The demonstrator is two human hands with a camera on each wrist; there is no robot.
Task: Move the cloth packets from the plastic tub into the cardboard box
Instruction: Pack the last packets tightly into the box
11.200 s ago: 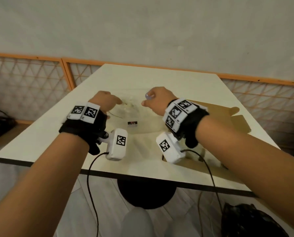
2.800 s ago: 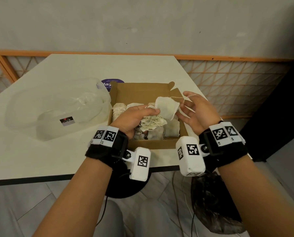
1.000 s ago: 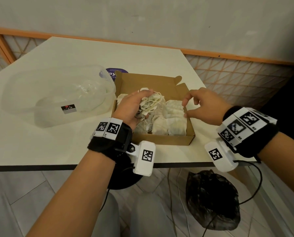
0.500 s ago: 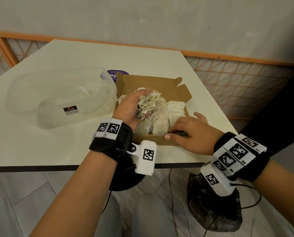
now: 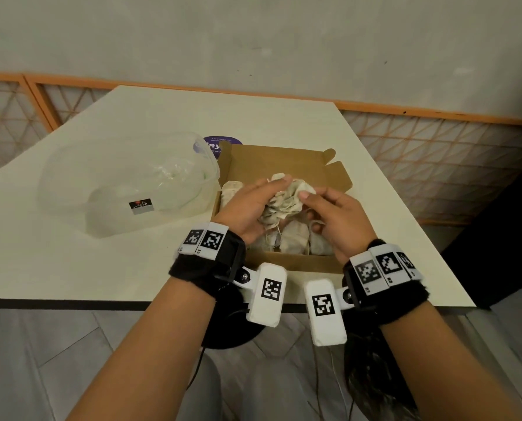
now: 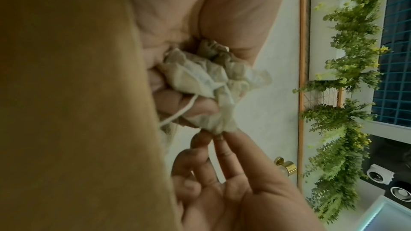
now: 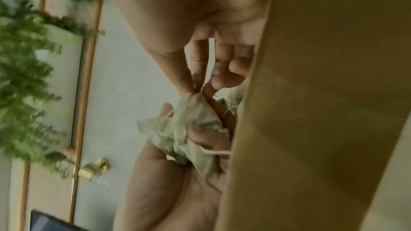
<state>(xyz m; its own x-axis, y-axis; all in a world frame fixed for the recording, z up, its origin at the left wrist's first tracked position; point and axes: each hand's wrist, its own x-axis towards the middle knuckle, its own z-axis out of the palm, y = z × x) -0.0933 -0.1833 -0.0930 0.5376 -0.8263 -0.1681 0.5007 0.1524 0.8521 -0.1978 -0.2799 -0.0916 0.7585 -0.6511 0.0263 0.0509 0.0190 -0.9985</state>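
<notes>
The left hand (image 5: 247,208) grips a crumpled bunch of cloth packets (image 5: 284,202) above the cardboard box (image 5: 271,161), while the right hand (image 5: 338,220) pinches one packet's edge at the bunch's right. More packets (image 5: 293,241) lie below the grip. Left of it, the plastic tub (image 5: 126,180) bears a small unreadable label (image 5: 141,205); a purple sticker (image 5: 215,145) beyond shows "ay".

A cream tabletop (image 5: 101,262) with a dark edge stands before a plain grey wall (image 5: 253,38). Orange-framed lattice panels (image 5: 436,165) run along the wall's base; grey floor tiles (image 5: 41,360) lie below.
</notes>
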